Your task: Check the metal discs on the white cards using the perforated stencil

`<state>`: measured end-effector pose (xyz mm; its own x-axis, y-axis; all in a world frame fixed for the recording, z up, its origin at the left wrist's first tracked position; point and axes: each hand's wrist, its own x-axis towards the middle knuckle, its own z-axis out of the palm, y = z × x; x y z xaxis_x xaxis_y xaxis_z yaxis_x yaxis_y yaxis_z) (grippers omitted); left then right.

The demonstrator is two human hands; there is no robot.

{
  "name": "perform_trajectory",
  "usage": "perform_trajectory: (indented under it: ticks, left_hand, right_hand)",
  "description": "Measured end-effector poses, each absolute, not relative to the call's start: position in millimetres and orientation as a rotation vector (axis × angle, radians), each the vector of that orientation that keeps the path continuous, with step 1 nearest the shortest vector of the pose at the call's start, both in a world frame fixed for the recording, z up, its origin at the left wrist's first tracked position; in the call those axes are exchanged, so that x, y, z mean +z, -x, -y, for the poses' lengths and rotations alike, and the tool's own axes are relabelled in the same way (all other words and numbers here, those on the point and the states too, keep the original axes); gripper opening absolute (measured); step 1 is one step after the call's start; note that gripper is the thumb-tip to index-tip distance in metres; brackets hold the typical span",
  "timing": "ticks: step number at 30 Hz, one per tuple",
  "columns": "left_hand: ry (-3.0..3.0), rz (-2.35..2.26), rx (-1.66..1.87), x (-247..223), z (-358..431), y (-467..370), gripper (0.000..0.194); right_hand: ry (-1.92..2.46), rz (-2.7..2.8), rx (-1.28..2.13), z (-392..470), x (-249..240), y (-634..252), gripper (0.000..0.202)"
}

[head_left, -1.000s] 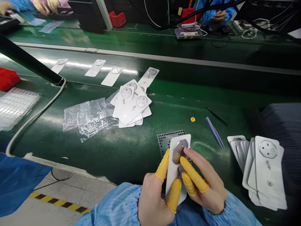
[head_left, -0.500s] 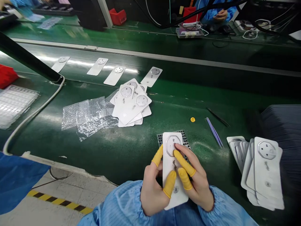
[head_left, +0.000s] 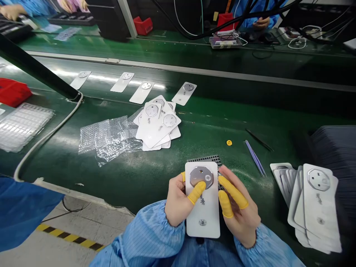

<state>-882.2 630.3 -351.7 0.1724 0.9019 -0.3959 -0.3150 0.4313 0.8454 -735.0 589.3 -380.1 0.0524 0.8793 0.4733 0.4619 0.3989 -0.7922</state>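
A white panel [head_left: 203, 218] with a shiny octagonal recess is upright before me. My left hand [head_left: 182, 200] grips its left side, the yellow-covered thumb over the recess and the other fingers behind. At the right edge, my right hand [head_left: 239, 204] has its fingers apart, two in yellow finger covers, beside the panel. Partly hidden behind the panel lies a sheet of black dots [head_left: 205, 158]. Ahead to the left is a pile of white panels [head_left: 155, 126]; an overlapping stack of similar panels [head_left: 319, 207] lies at the right.
Purple tweezers [head_left: 255, 158], dark tweezers [head_left: 259, 139] and a small yellow piece [head_left: 229, 142] lie ahead right. Clear bubble bags [head_left: 111, 139] are left of the pile. Single panels [head_left: 141, 92] lie on the belt. A black post [head_left: 39, 70] slants at left; people's hands show across the bench.
The panel has turned more upright and its recess looks darker. My left thumb has moved up onto the recess. My right fingers have come off the panel's face to its right edge.
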Motion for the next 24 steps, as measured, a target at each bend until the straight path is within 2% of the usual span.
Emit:
perform_trajectory:
  ticks: [4,11,15,18,20,22,24]
  left_hand:
    - [-0.653,-1.009,0.946,-353,-627,886,0.031]
    - [-0.699,-0.991,0.956,-348,-627,888,0.029]
    - [-0.707,-1.077,0.954,-350,-630,886,0.032]
    - [-0.713,-1.206,1.006,-356,-636,908,0.034]
    - [-0.722,-1.341,1.146,-362,-642,935,0.044]
    - [-0.753,-1.438,1.247,-367,-647,962,0.071]
    - [-0.799,-1.462,1.196,-371,-648,978,0.096]
  right_hand:
    - [1.255,1.358,0.742,-592,-388,740,0.047]
    - [1.326,1.273,0.623,-595,-389,746,0.034]
    - [1.283,1.343,0.657,-593,-387,749,0.038]
    - [1.332,1.546,0.664,-596,-391,735,0.055]
    - [1.457,1.732,0.541,-601,-399,719,0.062]
    - [1.499,1.884,0.422,-605,-411,704,0.053]
    - [1.429,1.943,0.430,-608,-422,695,0.041]
